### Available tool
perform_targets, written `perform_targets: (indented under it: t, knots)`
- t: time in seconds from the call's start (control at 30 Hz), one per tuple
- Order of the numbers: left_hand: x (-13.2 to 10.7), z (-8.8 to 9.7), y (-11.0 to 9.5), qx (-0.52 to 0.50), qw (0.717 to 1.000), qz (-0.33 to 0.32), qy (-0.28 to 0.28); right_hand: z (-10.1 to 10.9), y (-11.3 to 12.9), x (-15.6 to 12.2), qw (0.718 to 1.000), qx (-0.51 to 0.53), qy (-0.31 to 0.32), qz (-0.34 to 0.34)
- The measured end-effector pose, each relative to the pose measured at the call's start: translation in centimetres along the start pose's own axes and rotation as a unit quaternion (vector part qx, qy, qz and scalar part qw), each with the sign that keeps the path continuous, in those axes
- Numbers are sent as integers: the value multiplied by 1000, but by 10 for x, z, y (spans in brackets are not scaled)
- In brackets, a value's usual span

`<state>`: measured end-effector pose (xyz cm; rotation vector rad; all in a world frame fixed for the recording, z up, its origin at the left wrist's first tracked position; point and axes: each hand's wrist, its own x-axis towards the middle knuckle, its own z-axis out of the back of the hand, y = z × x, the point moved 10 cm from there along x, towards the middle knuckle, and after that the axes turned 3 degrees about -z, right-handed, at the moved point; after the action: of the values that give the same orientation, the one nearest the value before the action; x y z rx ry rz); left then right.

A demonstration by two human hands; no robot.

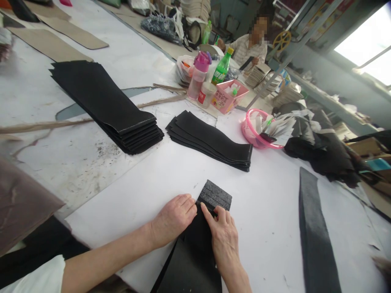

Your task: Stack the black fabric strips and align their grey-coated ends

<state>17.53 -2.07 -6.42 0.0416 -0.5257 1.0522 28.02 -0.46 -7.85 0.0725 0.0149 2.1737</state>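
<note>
A stack of long black fabric strips point(215, 195) lies on the white table sheet point(146, 183) right in front of me. My left hand point(174, 217) rests on the stack's left edge with its fingers curled over it. My right hand point(224, 233) lies on top of the strips, fingers together, the index finger pressing near the top edge. The strips run back under both hands toward me.
Two more stacks of black strips, a large one point(106, 103) and a smaller one point(210, 140), lie further back. A single black strip point(316, 236) lies at right. A pink basket point(259, 130), bottles point(198, 75) and a pink box point(229, 95) stand beyond. Another person point(252, 44) sits at the far end.
</note>
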Motion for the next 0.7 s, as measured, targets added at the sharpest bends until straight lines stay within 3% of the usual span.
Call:
perform_targets:
  t: [0.33,0.7]
  knots:
    - [6,-1,-8,36,996,-27,79,2,3,-1,1000,4,-28,-2]
    - [8,-9,-10,66,991,-44,111,1,2,-4,998,6,-55,-2]
